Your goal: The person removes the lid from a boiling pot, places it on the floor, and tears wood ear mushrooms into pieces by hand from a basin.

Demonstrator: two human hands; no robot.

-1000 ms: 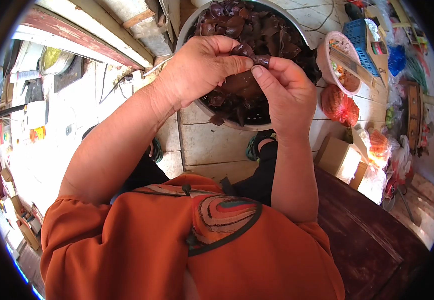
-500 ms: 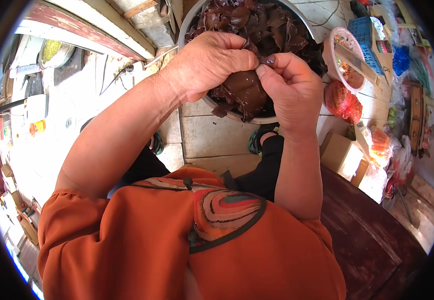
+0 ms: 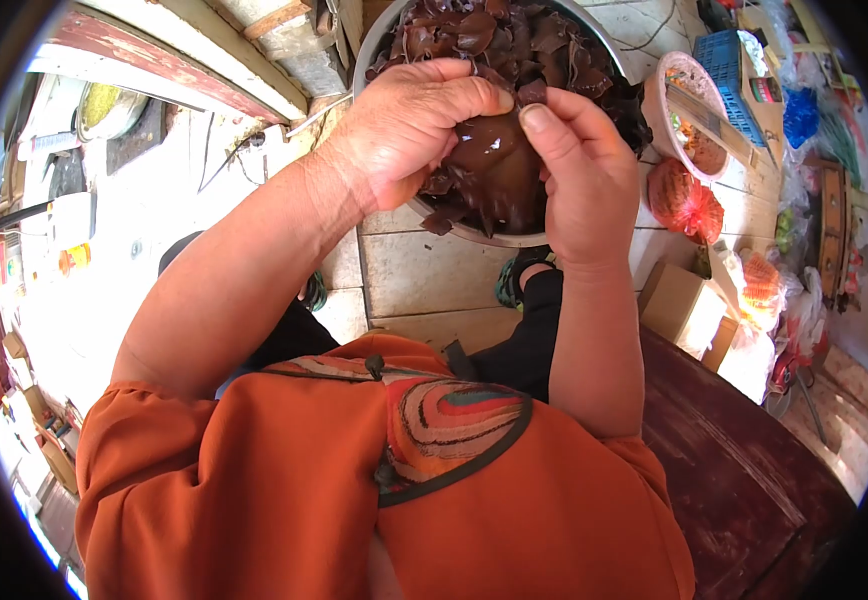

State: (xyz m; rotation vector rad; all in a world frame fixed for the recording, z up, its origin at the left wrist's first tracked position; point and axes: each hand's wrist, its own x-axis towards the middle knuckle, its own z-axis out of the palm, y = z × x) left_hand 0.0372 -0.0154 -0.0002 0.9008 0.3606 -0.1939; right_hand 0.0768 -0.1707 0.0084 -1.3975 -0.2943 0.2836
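Observation:
A round metal basin (image 3: 362, 68) on the tiled floor holds a heap of dark brown, glossy wood ear mushrooms (image 3: 454, 38). Over its near side, my left hand (image 3: 394, 125) is closed in a pinch on the top edge of a broad, wet wood ear piece (image 3: 502, 170). My right hand (image 3: 594, 175) faces it from the right, thumb and forefinger pressed together on a small dark bit (image 3: 532, 92) of wood ear near the same edge. Whether that bit is still joined to the broad piece I cannot tell.
Right of the basin stands a pink tub (image 3: 657, 115) with scraps and a wooden slat across it. A red plastic bag (image 3: 686, 203), a blue crate (image 3: 722, 75) and a cardboard box (image 3: 666, 305) are nearby. A dark wooden bench (image 3: 734, 440) is beneath me.
My right hand has shifted slightly up, its fingers drawing a little apart from the left thumb. The broad piece now hangs more open, with its shiny face showing.

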